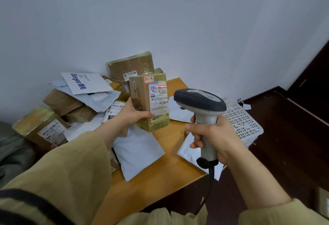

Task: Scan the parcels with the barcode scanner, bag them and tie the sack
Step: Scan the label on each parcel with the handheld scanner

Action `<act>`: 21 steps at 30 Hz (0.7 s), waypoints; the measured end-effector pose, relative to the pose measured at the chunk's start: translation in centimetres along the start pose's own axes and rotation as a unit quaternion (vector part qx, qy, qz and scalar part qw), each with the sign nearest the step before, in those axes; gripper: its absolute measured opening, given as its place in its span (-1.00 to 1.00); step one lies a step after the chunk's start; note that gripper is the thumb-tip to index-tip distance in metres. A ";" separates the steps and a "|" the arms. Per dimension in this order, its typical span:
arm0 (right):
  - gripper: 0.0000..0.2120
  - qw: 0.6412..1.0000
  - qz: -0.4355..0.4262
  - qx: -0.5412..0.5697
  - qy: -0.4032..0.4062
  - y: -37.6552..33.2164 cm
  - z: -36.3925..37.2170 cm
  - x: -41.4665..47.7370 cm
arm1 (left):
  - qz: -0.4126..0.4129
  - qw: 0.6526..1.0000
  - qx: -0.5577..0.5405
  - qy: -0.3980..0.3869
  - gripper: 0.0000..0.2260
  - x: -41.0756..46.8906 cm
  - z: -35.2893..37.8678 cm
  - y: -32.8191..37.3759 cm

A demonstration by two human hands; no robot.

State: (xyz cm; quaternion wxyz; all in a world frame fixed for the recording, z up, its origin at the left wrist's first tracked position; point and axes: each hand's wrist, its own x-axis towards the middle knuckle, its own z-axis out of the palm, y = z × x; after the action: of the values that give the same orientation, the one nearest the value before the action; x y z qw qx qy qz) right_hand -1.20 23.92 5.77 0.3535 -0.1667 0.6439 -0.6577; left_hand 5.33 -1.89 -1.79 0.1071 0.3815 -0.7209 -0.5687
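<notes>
A pale bare wall (pixel 160 19) is rising behind an orange wooden tabletop (pixel 169 171), which is carrying a loose heap of brown cardboard boxes and white plastic mailers (pixel 80 100) along its left and far side. A white perforated plastic basket (pixel 243 123) is sitting at the right edge.

You are holding a small brown cardboard parcel wrapped in glossy clear tape (pixel 142 100) upright above the middle of the tabletop, with its white shipping label (pixel 159 100) facing you. Your left hand (pixel 132 116) is clamping its grip on the parcel's left side. The thumb is lying across the lower front and the other fingers are going round the back, out of sight. Your right hand (pixel 213 135) is closing its grip tight round the handle of the grey-and-white pistol-shaped barcode scanner (pixel 201 105). The scanner's head is pointing at the parcel, near it but apart. A thin red scan line (pixel 161 86) is falling across the top barcode.

So you are probably scanning now, with most parcels waiting and no sack plainly showing.

This parcel is likely handling as light and stiff, though the tape is probably making it slippery. Keep pinching the narrow sides low down, leaving the barcodes uncovered. The mailers are looking soft and floppy, so you may need to flatten their labels.
</notes>
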 end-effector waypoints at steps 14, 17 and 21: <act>-0.85 1.000 0.007 -0.006 0.008 0.6 -1.5 -0.1 | -0.006 1.000 0.006 -0.021 -0.13 0.0 1.4 0.3; -0.85 1.000 0.010 -0.004 0.011 0.8 -1.8 0.0 | -0.024 0.999 0.011 -0.034 -0.05 0.0 1.7 0.3; -0.85 1.000 0.018 -0.008 0.012 1.0 -2.1 0.3 | -0.044 0.998 0.033 -0.033 -0.06 0.2 2.2 0.3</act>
State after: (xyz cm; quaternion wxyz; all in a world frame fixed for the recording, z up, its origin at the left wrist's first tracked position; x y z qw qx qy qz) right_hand -2.64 25.33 4.50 0.3566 -0.1499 0.6560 -0.6481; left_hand 3.77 -0.33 -2.30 0.0456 0.3968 -0.7250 -0.5611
